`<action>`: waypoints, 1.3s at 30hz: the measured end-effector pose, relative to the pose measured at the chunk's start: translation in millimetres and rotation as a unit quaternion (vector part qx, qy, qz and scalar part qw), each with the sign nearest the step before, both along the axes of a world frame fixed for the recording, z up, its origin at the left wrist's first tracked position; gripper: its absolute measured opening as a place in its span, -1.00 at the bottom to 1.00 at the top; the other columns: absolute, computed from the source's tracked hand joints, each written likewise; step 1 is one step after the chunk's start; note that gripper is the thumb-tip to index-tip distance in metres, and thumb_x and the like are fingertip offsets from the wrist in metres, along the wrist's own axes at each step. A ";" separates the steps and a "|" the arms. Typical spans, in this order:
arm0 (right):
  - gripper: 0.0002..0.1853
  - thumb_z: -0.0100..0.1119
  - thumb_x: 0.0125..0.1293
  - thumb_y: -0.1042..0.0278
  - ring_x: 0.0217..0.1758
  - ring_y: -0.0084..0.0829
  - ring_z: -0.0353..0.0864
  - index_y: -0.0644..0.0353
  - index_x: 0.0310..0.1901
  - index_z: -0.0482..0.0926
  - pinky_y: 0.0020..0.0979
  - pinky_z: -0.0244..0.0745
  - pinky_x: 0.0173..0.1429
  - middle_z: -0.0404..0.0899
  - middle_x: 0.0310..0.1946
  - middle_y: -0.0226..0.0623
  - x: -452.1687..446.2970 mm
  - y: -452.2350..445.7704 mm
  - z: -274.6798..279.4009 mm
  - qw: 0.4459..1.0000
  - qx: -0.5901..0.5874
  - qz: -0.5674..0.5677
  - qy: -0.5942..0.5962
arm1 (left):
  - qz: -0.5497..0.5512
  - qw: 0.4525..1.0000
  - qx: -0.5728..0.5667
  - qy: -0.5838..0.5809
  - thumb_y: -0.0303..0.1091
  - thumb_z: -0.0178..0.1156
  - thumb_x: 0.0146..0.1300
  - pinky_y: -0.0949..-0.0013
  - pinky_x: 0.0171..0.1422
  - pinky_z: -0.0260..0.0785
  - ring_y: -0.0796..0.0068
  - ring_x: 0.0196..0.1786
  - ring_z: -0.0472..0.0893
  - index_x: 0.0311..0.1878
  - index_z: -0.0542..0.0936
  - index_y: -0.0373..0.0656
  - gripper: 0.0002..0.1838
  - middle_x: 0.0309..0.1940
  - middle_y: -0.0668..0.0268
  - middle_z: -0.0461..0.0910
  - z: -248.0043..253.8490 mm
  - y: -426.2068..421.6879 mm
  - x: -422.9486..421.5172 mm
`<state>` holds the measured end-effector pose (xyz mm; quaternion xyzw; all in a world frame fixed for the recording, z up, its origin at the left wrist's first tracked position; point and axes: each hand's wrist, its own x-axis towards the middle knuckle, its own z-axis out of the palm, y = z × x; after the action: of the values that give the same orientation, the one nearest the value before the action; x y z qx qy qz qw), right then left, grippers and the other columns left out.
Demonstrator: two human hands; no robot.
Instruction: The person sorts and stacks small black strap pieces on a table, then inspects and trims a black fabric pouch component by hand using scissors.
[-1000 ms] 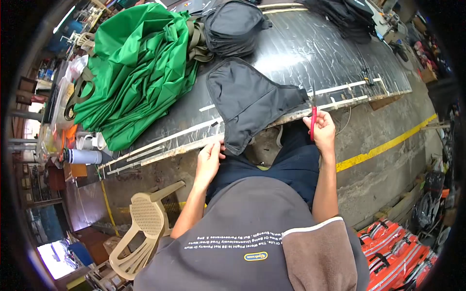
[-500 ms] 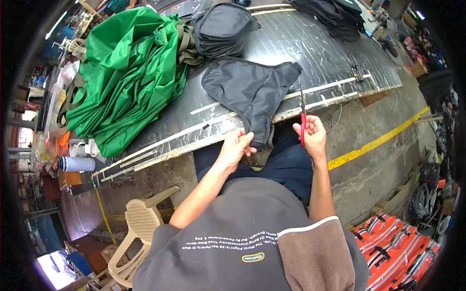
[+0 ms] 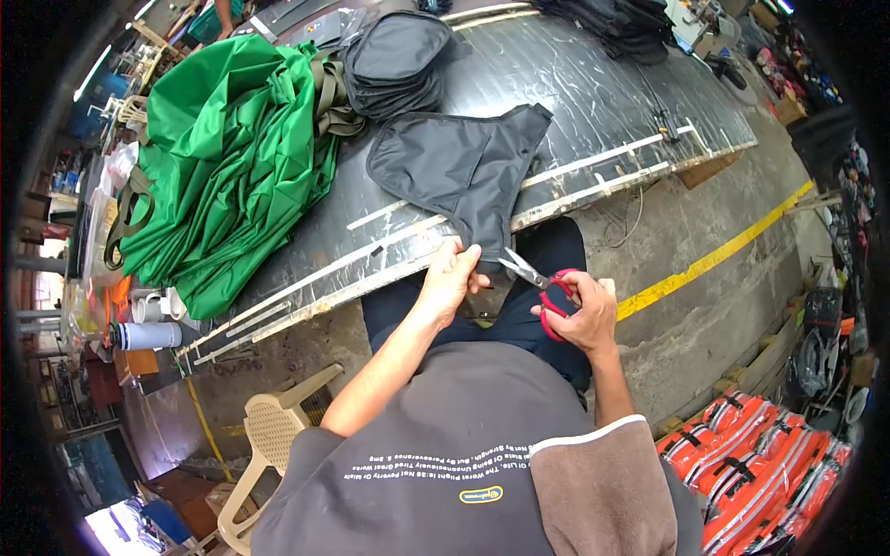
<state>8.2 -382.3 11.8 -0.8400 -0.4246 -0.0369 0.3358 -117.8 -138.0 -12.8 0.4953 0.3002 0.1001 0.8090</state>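
A black fabric piece with bound edges lies across the table's front edge, its narrow end hanging toward me. My left hand pinches the corner of that narrow end between thumb and fingers. In my right hand are scissors with red handles, my fingers through the loops. Their blades are parted and point left, the tips close to the fabric's lower right corner. Whether the tips touch the cloth I cannot tell.
A heap of green fabric covers the table's left side, beside a stack of black pouches. More black fabric lies at the back. A beige plastic chair stands at my left; orange packed items lie at my right.
My right hand has turned the scissors from upright and closed to pointing left with blades apart, and brought them toward the fabric corner. The left hand keeps its pinch. The view has shifted slightly.
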 end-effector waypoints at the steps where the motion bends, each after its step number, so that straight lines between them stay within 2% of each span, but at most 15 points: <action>1: -0.36 0.82 -0.08 -0.09 -0.39 -0.40 0.67 0.01 -0.06 0.66 -0.29 0.40 -0.10 0.68 -0.42 -0.47 0.8 3.2 -5.2 0.998 0.014 -0.042 0.046 | -0.002 0.999 0.032 0.006 -0.16 0.33 0.63 0.51 -0.34 0.38 0.65 -0.48 0.59 0.05 0.46 -0.15 -0.70 -0.49 0.48 0.51 -0.5 0.3 -1.6; 5: -0.35 0.81 0.05 -0.05 -0.36 -0.41 0.67 0.19 -0.02 0.64 -0.25 0.60 -0.21 0.69 -0.40 -0.33 43.5 31.3 -16.2 0.960 0.085 -0.216 0.158 | 0.003 0.991 0.128 0.028 -0.21 0.34 0.62 0.53 -0.40 0.32 0.69 -0.54 0.54 -0.12 0.54 -0.14 -0.76 -0.54 0.52 0.52 -12.6 7.4 -21.6; 10: -0.34 0.64 0.20 -0.10 -0.07 -0.20 0.80 0.23 0.15 0.69 -0.16 0.64 0.12 0.79 -0.17 -0.15 124.7 56.9 -4.6 0.948 0.011 -0.279 0.151 | 0.017 0.953 0.257 0.161 -0.16 0.47 0.49 0.41 -0.42 0.37 0.65 -0.55 0.57 -0.27 0.65 -0.15 -0.70 -0.64 0.46 0.55 -5.5 20.8 -63.7; 11: -0.34 0.62 0.20 -0.13 0.02 -0.03 0.81 0.22 0.15 0.70 -0.05 0.64 0.16 0.82 -0.10 -0.10 140.1 60.9 -5.4 0.958 -0.003 -0.266 0.110 | 0.057 0.897 0.402 0.176 -0.15 0.53 0.39 0.28 -0.40 0.42 0.49 -0.57 0.59 -0.27 0.69 -0.16 -0.70 -0.68 0.37 0.55 -27.0 24.5 -74.9; 14: -0.41 0.58 0.24 -0.07 0.09 0.09 0.76 0.20 0.14 0.72 0.03 0.64 0.21 0.79 0.00 -0.02 167.7 81.4 -3.6 0.964 -0.039 -0.263 -0.027 | 0.117 0.807 0.564 0.133 -0.25 0.60 0.21 0.22 -0.25 0.51 0.23 -0.35 0.68 -0.14 0.70 -0.17 -0.70 -0.41 0.24 0.67 39.5 7.0 -72.9; 18: -0.55 0.50 0.30 0.02 0.23 0.08 0.64 0.15 0.08 0.76 0.08 0.61 0.23 0.72 0.09 -0.04 184.1 103.4 -13.7 0.966 -0.071 -0.242 -0.055 | 0.037 0.720 0.693 0.005 -0.18 0.64 0.13 0.03 0.30 0.54 -0.05 0.16 0.68 0.26 0.64 -0.23 -0.34 0.07 0.07 0.70 58.0 5.2 -44.2; 21: -0.61 0.48 0.31 0.06 0.20 0.02 0.64 0.12 0.04 0.75 0.04 0.57 0.24 0.71 0.08 -0.12 177.0 108.2 -19.3 0.960 -0.014 -0.235 -0.149 | -0.015 0.686 0.726 0.039 -0.02 0.63 0.14 -0.13 0.55 0.33 -0.21 0.49 0.44 0.56 0.44 -0.24 -0.02 0.47 -0.12 0.43 51.2 5.4 -9.6; 24: -0.69 0.50 0.31 0.16 0.15 0.02 0.64 0.14 -0.03 0.73 0.00 0.53 0.28 0.71 0.00 -0.13 142.5 108.6 -11.5 0.963 0.073 -0.201 -0.166 | -0.032 0.628 0.773 0.086 0.13 0.58 0.14 -0.18 0.54 0.26 -0.17 0.53 0.39 0.60 0.40 -0.22 0.05 0.52 -0.13 0.40 43.0 11.8 25.5; 26: -0.75 0.51 0.29 0.26 0.12 0.02 0.66 0.15 -0.07 0.74 -0.03 0.53 0.28 0.73 -0.04 -0.13 120.4 98.2 -15.5 0.980 0.091 -0.167 -0.052 | -0.117 0.590 0.781 0.169 0.07 0.56 0.14 -0.13 0.36 0.35 -0.04 0.40 0.47 0.50 0.52 -0.15 -0.10 0.48 -0.01 0.47 33.9 21.3 42.0; 28: -0.78 0.53 0.27 0.32 0.09 -0.01 0.67 0.17 -0.11 0.74 -0.05 0.53 0.27 0.75 -0.08 -0.16 101.1 89.5 -15.6 0.979 0.136 -0.115 -0.100 | -0.149 0.590 0.774 0.173 -0.10 0.53 0.15 -0.05 0.18 0.48 0.06 0.16 0.64 0.24 0.69 -0.13 -0.40 0.27 0.06 0.67 37.8 27.7 51.5; 31: -0.83 0.53 0.28 0.40 0.05 -0.09 0.72 0.20 -0.14 0.75 -0.12 0.58 0.22 0.76 -0.11 -0.20 78.3 77.2 -20.1 0.982 0.150 -0.118 -0.001 | -0.055 0.663 0.744 0.059 -0.27 0.46 0.17 0.07 0.08 0.61 0.06 -0.06 0.77 -0.11 0.81 -0.16 -0.74 -0.08 0.05 0.80 45.6 44.2 55.7; 32: -0.84 0.53 0.28 0.42 0.04 -0.11 0.72 0.20 -0.14 0.76 -0.14 0.60 0.21 0.76 -0.12 -0.20 71.6 68.2 -24.2 0.980 0.159 -0.117 0.020 | 0.073 0.728 0.677 -0.080 -0.39 0.40 0.22 0.11 -0.01 0.66 0.00 -0.18 0.80 -0.17 0.85 -0.18 -0.84 -0.21 -0.04 0.80 51.4 47.8 55.6; 33: -0.85 0.51 0.32 0.45 -0.08 -0.23 0.75 0.22 -0.12 0.78 -0.23 0.63 0.08 0.76 -0.15 -0.23 65.5 65.7 -17.3 0.977 0.173 -0.109 0.068 | 0.110 0.825 0.543 -0.107 -0.46 0.41 0.28 0.14 0.03 0.66 0.08 -0.10 0.83 -0.05 0.85 -0.21 -0.79 -0.12 -0.01 0.83 60.3 49.6 55.6; 35: -0.86 0.49 0.39 0.44 -0.22 -0.47 0.71 0.24 -0.08 0.79 -0.40 0.55 -0.14 0.75 -0.17 -0.33 58.7 61.9 -13.8 0.963 0.202 -0.099 0.151 | 0.180 0.902 0.362 -0.150 -0.45 0.41 0.49 0.44 -0.01 0.57 0.63 -0.13 0.73 0.04 0.81 -0.32 -0.83 -0.16 0.35 0.82 79.9 59.1 46.6; 39: -0.88 0.41 0.50 0.45 -0.25 -0.67 0.61 0.29 -0.03 0.77 -0.55 0.47 -0.21 0.72 -0.18 -0.45 53.9 78.3 -8.3 0.938 0.252 -0.048 0.234 | 0.232 0.919 0.158 -0.277 -0.41 0.28 0.63 0.54 0.10 0.50 0.69 -0.07 0.65 0.21 0.65 -0.26 -0.78 -0.03 0.39 0.76 113.9 70.2 12.2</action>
<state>62.1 -304.0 3.5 -0.7323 -0.2698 0.0384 0.6241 -105.6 -67.8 101.0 0.4859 0.1510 0.4643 0.7250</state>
